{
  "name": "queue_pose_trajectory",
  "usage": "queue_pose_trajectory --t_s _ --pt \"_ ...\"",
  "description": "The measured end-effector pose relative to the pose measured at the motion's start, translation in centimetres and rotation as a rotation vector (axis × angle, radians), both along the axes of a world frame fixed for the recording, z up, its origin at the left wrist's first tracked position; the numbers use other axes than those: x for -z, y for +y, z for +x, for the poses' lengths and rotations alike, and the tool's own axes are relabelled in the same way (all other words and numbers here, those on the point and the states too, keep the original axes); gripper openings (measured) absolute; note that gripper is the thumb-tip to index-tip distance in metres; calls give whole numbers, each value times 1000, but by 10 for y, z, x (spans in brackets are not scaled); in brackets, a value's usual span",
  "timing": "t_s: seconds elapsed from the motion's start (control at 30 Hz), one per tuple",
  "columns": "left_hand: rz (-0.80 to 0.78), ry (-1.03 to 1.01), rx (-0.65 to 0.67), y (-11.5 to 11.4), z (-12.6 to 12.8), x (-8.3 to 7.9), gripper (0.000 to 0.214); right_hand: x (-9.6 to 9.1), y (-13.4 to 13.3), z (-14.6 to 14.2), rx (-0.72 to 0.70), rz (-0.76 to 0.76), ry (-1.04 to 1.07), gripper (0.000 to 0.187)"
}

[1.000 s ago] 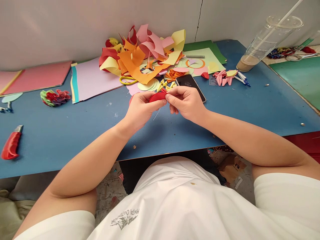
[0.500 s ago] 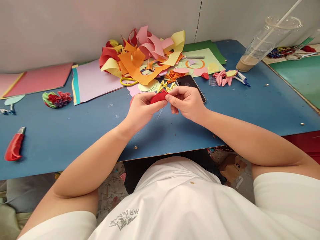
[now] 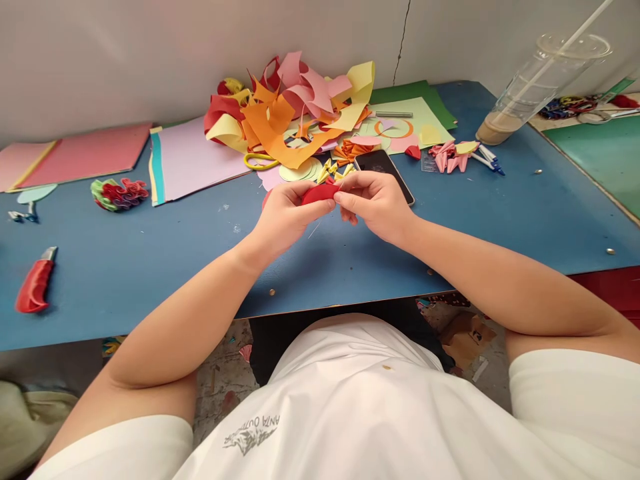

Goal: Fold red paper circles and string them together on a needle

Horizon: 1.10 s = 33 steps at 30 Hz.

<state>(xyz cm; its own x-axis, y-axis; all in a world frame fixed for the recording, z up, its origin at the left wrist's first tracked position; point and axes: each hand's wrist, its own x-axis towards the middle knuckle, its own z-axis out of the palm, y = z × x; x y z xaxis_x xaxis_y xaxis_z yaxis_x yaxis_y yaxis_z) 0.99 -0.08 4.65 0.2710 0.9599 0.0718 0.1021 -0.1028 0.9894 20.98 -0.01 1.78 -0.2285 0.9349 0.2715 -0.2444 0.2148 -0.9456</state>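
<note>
My left hand (image 3: 284, 215) and my right hand (image 3: 376, 203) meet over the blue table (image 3: 150, 260) and together pinch a folded red paper piece (image 3: 318, 193). Fingers of both hands close on its edges, left from the left side, right from the right. A thin pale thread or strip hangs below the paper between the hands. Just beyond the hands lie small yellow folded pieces (image 3: 331, 171) and a black phone (image 3: 384, 168).
A heap of coloured paper scraps (image 3: 290, 110) and yellow scissors (image 3: 260, 161) lie at the back. Paper sheets (image 3: 195, 159), a ruffled paper flower (image 3: 119, 194) and a red utility knife (image 3: 35, 287) are to the left. A tilted plastic cup with straw (image 3: 535, 90), pink folded pieces (image 3: 450, 155) and pens are to the right.
Both hands stay closed on the red paper with only small finger shifts. The view has drifted slightly, so the things on the table sit a little further right.
</note>
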Motion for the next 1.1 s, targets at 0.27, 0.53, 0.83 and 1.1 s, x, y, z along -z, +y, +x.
queue_pose_trajectory --t_s 0.27,0.53,0.83,1.1 --pt "12 121 -68 0 -2 1 29 -1 -3 -4 69 -44 -19 15" --pt "69 176 -30 2 -6 1 40 -3 -4 0 87 -17 -70 13" --pt "113 175 -19 -1 -5 -3 39 -5 -5 2 80 -21 -71 11" --pt "33 119 -23 1 -4 1 36 -4 -6 1 71 -3 -44 15"
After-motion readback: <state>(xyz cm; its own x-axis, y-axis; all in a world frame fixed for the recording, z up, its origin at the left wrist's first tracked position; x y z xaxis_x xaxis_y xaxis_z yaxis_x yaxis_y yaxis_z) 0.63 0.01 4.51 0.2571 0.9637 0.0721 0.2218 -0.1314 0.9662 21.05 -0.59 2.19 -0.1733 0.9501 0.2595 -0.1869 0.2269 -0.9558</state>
